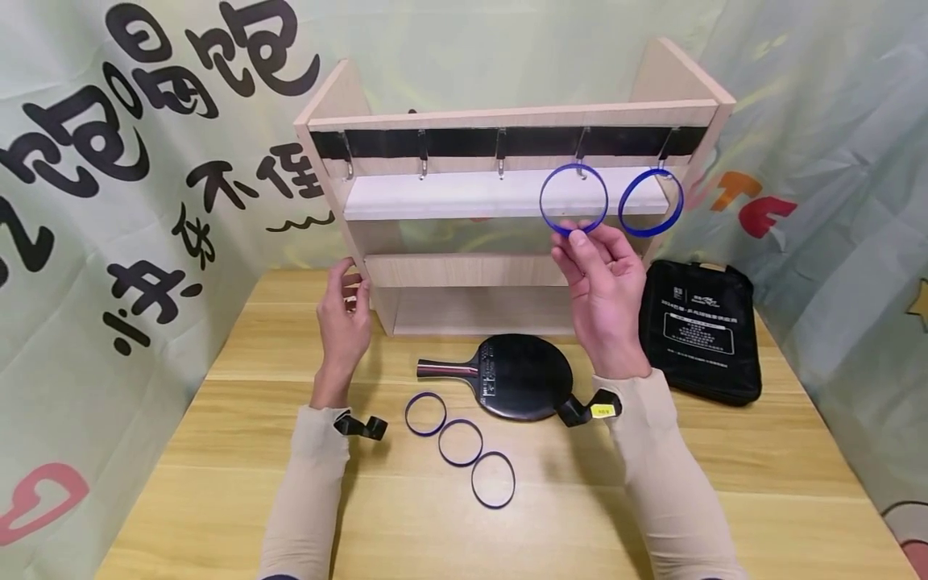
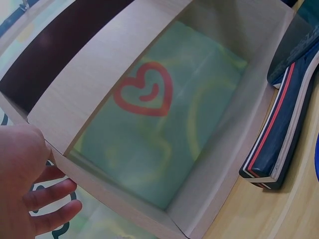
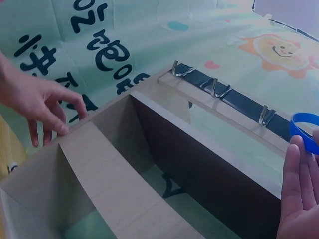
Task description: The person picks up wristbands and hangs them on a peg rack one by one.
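Right hand (image 1: 605,294) pinches blue ring (image 1: 542,201) before the shelf (image 1: 471,271).
Relaxed left hand (image 1: 344,314) touches its left edge; between hands is open room.

Pale green-white cloth backdrops (image 1: 72,338) hang in soft folds along the left, far and right sides, the left one printed with bold black Chinese characters (image 1: 145,294) and, toward its near end, a pink looped outline (image 1: 72,479). Orange and red lettering (image 1: 766,216) marks the far right stretch, a yellow star (image 1: 921,304) sits at the right edge, and the right wrist view shows a smiling orange sun (image 3: 281,50). Below lies a light wood-grain tabletop (image 1: 406,532), evenly lit, with soft-edged shadows (image 1: 623,491) across its near half.
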Demonstrator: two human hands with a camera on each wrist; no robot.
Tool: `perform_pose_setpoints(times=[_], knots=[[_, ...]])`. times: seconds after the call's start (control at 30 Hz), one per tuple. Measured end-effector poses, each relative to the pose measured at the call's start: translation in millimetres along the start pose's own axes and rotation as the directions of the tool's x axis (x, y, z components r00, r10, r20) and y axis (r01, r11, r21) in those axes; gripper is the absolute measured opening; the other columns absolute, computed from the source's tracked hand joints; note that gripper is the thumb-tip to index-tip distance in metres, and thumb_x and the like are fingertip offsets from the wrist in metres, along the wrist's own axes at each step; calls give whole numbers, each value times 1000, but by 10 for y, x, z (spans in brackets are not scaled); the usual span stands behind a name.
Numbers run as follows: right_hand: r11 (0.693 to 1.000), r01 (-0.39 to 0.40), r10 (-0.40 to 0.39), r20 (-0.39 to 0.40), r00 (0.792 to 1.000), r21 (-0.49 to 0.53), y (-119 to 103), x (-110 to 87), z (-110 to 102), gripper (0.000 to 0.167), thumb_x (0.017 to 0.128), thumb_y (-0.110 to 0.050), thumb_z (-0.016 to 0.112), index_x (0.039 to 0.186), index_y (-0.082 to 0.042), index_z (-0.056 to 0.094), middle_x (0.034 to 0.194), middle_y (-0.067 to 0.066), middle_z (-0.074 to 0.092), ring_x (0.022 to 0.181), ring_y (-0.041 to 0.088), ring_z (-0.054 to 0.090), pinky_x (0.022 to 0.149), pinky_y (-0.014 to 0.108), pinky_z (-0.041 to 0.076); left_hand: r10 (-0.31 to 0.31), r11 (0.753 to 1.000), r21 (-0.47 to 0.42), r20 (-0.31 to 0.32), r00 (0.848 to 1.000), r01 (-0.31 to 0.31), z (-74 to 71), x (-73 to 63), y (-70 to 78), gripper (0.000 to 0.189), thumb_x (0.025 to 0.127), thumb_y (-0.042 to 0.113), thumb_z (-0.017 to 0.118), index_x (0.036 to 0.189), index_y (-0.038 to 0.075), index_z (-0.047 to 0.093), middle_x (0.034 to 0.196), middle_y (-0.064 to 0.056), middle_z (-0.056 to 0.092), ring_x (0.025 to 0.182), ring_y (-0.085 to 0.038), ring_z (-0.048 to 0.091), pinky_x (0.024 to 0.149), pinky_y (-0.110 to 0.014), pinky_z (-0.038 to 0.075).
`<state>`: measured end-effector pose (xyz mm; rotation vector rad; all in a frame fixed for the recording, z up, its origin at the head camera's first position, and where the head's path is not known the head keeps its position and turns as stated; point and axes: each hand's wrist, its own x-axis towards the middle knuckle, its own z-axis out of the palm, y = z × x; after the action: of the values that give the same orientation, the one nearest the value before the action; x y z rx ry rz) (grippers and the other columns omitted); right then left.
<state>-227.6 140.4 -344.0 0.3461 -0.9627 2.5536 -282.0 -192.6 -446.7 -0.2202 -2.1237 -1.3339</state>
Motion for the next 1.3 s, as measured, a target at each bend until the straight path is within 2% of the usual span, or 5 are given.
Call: perform_pose_setpoints(times=[0.37, 0.7, 0.87, 1.1, 1.3], knots=[[998, -21, 25, -65, 998, 65, 86, 92, 56, 8, 99, -2, 79, 106, -3, 74, 103, 11, 84, 89, 18, 83, 81, 25, 67, 7, 1000, -13, -4, 1000, -7, 15, -1, -34, 39, 110, 7, 64, 148, 4, 58, 121, -28, 77, 99, -48, 76, 76, -11, 51], [991, -99, 110, -125, 986, 88, 162, 69, -38, 10, 100, 0, 76, 109, -2, 71, 102, 13, 84, 86, 19, 84, 80, 25, 67, -8, 1000, -7, 5, 1000, 8, 6, -10, -34, 40, 110, 9, 63, 149, 5, 58, 122, -28, 76, 102, -47, 75, 77, -12, 51], [990, -128, 135, -114, 984, 67, 180, 56, -107, 11, 101, 0, 75, 111, -2, 71, 105, 12, 84, 89, 19, 84, 81, 25, 67, -10, 1000, -17, 7, 1000, 10, 9, -9, -27, 40, 110, 10, 63, 149, 7, 59, 123, -26, 77, 102, -46, 76, 78, -12, 51], [982, -187, 188, -49, 981, 28, 162, 15, -164, 12, 103, -1, 72, 112, -9, 74, 107, 8, 85, 96, 18, 83, 85, 25, 66, 1, 1000, -30, -9, 1000, -1, 2, -10, -20, 39, 110, 8, 64, 148, 7, 60, 122, -26, 77, 101, -44, 76, 78, -13, 51], [971, -239, 238, -45, 970, -13, 141, -90, -262, 14, 105, -1, 69, 114, -10, 74, 107, 7, 84, 96, 17, 82, 86, 24, 66, 5, 999, -37, -2, 1000, -5, 15, -18, -15, 39, 110, 7, 64, 148, 6, 60, 122, -27, 77, 101, -45, 76, 77, -12, 52]])
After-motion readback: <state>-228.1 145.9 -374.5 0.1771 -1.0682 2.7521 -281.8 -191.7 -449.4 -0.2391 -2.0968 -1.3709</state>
